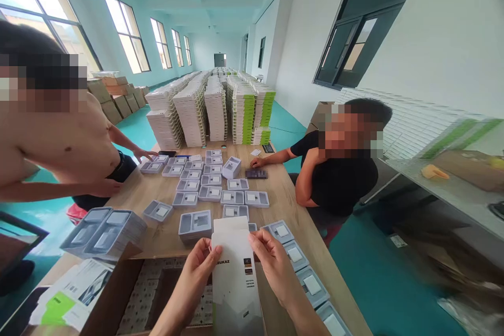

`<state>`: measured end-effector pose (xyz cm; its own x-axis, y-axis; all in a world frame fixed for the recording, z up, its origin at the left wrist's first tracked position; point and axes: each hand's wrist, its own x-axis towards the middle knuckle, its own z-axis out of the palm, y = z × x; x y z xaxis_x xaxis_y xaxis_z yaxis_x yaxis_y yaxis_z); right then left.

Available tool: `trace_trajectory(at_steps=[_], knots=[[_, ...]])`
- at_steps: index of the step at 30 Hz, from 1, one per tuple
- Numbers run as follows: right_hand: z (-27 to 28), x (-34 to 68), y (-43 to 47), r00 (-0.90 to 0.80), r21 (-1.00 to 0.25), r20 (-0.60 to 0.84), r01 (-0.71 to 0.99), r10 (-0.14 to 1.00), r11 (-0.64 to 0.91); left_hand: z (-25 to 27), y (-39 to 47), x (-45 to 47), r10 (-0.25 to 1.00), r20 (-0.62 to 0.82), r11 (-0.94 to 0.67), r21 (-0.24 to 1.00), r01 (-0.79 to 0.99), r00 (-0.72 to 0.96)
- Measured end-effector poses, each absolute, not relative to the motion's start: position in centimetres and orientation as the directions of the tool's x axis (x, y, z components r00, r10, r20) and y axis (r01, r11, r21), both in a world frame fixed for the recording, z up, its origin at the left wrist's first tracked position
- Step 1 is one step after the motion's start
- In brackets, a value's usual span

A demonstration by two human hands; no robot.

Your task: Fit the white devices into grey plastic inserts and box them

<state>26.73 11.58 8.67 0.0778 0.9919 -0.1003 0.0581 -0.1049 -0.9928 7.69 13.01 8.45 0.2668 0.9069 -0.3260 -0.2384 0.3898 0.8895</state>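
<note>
A white printed packaging box [235,283] stands upright between my hands, its top flap [231,224] raised. My left hand [201,261] pinches the left edge near the top, and my right hand [271,252] grips the right edge at about the same height. Below and to the left is an open carton [110,294] holding many small white boxes [144,294]. Just beyond my hands sits a stack of grey plastic trays [196,224]. To the right, a row of trays with white pieces in them [296,254] runs along the table edge.
Rows of filled trays [210,192] cover the middle of the wooden table [157,236]. Nested trays [104,231] and printed sleeves [74,289] lie at left. One person [59,152] stands left; another [334,168] sits right beside a dark phone [256,174]. Tall box stacks [214,110] rise behind.
</note>
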Motion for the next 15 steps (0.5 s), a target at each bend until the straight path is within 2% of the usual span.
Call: trace_trajectory(at_steps=[1, 3, 5, 6, 8, 9, 11, 15], knots=[[8.7, 26.5, 11.5, 0.141, -0.99, -0.015, 0.137, 0.99, -0.035, 8.7, 12.7, 7.9, 0.911, -0.314, 0.377, 0.896, -0.235, 0.267], [8.8, 26.0, 11.2, 0.239, -0.904, 0.277, 0.392, 0.93, 0.169, 8.9, 12.2, 8.0, 0.927, -0.283, 0.335, 0.92, -0.204, 0.244], [9.3, 25.5, 10.9, 0.122, -0.662, 0.584, 0.643, 0.803, 0.384, 9.0, 11.9, 8.0, 0.953, -0.236, 0.263, 0.956, -0.132, 0.19], [9.7, 25.3, 10.8, -0.009, -0.538, 0.656, 0.695, 0.755, 0.476, 9.1, 11.7, 7.8, 0.965, -0.2, 0.216, 0.973, -0.082, 0.168], [10.7, 24.9, 10.6, -0.256, -0.386, 0.665, 0.686, 0.701, 0.617, 9.4, 11.4, 7.6, 0.977, -0.131, 0.131, 0.991, 0.013, 0.167], [11.2, 24.8, 10.6, -0.318, -0.37, 0.644, 0.667, 0.696, 0.647, 9.7, 11.3, 7.5, 0.975, -0.109, 0.103, 0.994, 0.041, 0.194], [12.3, 24.8, 10.6, -0.311, -0.413, 0.601, 0.668, 0.736, 0.619, 10.2, 10.8, 7.4, 0.957, -0.104, 0.103, 0.994, 0.018, 0.271], [14.4, 24.7, 10.3, -0.229, -0.564, 0.512, 0.637, 0.828, 0.525, 10.0, 10.5, 6.7, 0.918, -0.081, 0.168, 0.966, -0.196, 0.389]])
